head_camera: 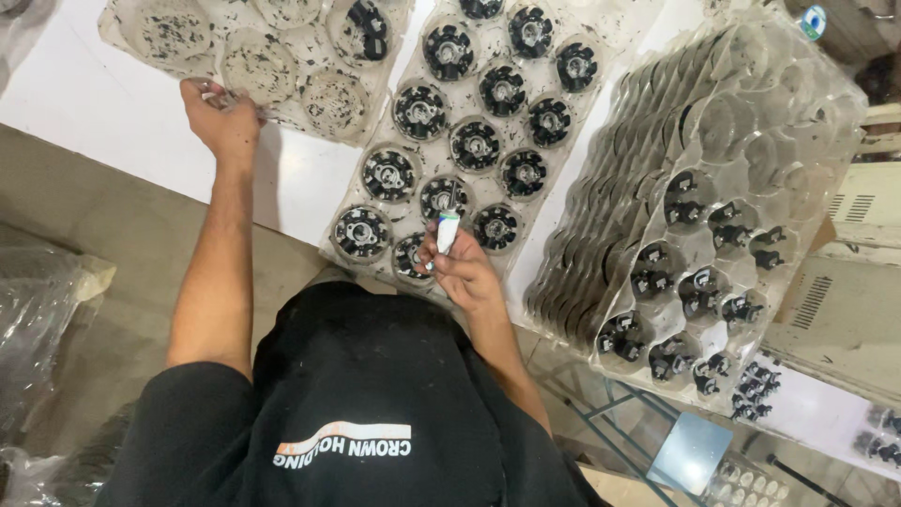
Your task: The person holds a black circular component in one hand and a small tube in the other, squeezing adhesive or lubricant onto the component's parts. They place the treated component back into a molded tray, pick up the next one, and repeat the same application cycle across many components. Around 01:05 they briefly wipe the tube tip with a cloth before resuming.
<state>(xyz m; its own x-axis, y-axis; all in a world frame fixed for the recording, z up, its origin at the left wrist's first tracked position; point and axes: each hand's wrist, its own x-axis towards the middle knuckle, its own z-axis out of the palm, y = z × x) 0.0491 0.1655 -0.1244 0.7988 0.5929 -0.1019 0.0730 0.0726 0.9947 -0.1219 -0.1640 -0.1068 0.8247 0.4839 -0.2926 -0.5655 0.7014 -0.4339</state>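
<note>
My left hand (pixel 222 117) is stretched out to the left and pinches the near edge of a clear plastic tray (pixel 263 66). Its round pockets are mostly empty and speckled with dark bits; one black part (pixel 366 28) sits at its far side. My right hand (pixel 466 274) is close to my body, shut on a small white tube (pixel 448 230) with a thin tip. The tip points at a round black part (pixel 444 195) in the middle tray (pixel 371 253), which holds several such round black parts with metal centres.
A tall tilted stack of clear trays (pixel 807 122) stands at the right, its top tray holding several small black parts (pixel 699 282). All trays lie on a white table (pixel 103 103). A crinkled plastic bag (pixel 38 310) is at the left, a grey vented cabinet (pixel 835 310) at the right.
</note>
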